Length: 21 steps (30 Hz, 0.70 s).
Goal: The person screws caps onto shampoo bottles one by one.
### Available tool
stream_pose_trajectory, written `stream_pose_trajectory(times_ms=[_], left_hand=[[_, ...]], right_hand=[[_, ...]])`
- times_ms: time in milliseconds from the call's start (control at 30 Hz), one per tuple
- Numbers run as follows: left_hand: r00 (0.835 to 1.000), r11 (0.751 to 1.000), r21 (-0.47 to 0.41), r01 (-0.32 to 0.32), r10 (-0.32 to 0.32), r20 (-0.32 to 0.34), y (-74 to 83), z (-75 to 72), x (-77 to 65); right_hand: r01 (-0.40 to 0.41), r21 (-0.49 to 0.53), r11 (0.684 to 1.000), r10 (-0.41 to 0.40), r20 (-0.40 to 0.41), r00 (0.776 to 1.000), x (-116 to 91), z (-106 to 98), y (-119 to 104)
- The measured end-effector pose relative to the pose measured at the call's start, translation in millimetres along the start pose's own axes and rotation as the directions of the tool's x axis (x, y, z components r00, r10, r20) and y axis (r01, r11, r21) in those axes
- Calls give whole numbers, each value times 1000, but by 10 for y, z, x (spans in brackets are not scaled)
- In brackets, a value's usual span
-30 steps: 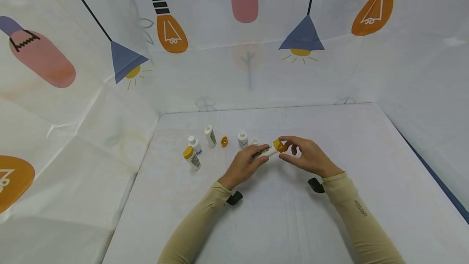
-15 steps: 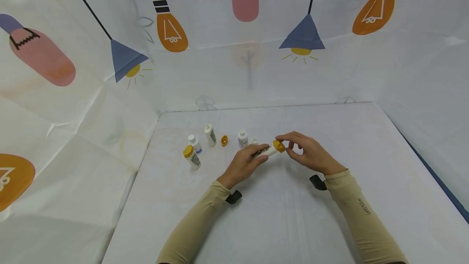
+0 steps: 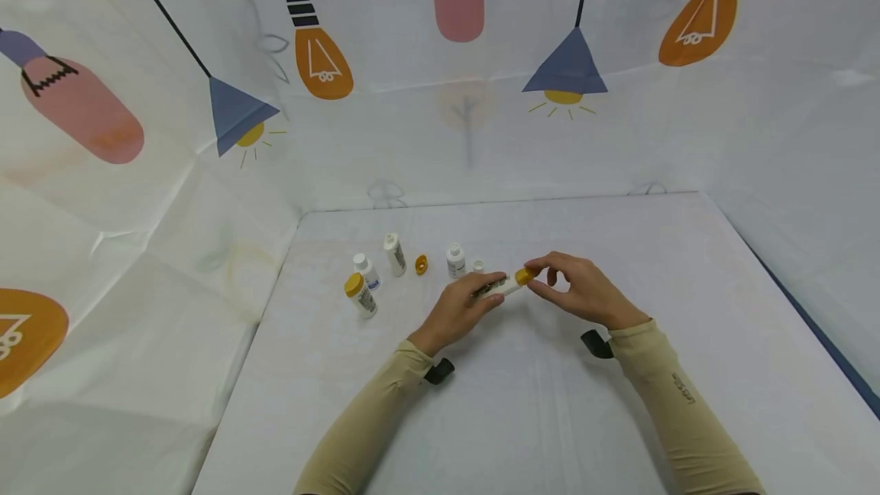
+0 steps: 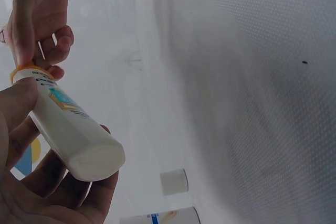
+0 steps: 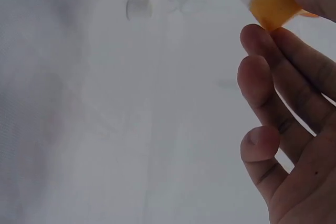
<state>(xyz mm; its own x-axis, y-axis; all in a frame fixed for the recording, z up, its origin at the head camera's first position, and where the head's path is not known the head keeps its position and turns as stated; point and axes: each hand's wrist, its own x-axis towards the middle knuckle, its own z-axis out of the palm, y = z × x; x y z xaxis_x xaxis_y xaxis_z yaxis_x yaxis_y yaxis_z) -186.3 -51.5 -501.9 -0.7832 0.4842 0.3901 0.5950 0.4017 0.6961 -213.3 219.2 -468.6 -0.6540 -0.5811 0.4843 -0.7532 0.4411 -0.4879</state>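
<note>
My left hand [image 3: 454, 310] grips a white bottle [image 4: 79, 129] with a printed label, fingers and thumb wrapped round its body. The bottle is tilted above the table, its base towards my left palm side and its top towards the right. On that top sits an orange-yellow cap [image 5: 275, 4]. My right hand [image 3: 584, 292] pinches this cap between thumb and fingertips, while the other fingers are loosely bent in the right wrist view. Part of the cap is hidden by the fingers.
Behind my left hand stand a white bottle [image 3: 457, 260] and a small white cap [image 3: 478, 266]. An orange cap [image 3: 422, 264] lies further left. Past it stand a white bottle [image 3: 395, 254], a white-capped bottle [image 3: 367, 272] and a yellow-capped bottle [image 3: 360, 296]. White sheeting [image 3: 467, 151] encloses the table.
My right thumb was off the cap; now thumb and fingers close on it. The right hand shifted slightly, and less of the cap shows. The left hand stays with the bottle.
</note>
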Motion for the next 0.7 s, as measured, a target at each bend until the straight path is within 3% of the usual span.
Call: stream_pose_trajectory(times_ms=[200, 467, 567, 700], left_hand=[[999, 997, 59, -52, 52, 2, 28, 38, 1], [998, 995, 80, -63, 64, -7, 42, 33, -2], [998, 996, 74, -54, 55, -15, 32, 18, 5], [999, 998, 55, -33, 33, -14, 10, -2, 4]], right_hand=[[-132, 1, 991, 132, -13, 991, 4, 80, -39], [-224, 16, 975, 224, -10, 975, 8, 123, -82], [-209, 49, 977, 211, -21, 977, -3, 94, -87], [-110, 49, 993, 112, -27, 993, -5, 48, -81]])
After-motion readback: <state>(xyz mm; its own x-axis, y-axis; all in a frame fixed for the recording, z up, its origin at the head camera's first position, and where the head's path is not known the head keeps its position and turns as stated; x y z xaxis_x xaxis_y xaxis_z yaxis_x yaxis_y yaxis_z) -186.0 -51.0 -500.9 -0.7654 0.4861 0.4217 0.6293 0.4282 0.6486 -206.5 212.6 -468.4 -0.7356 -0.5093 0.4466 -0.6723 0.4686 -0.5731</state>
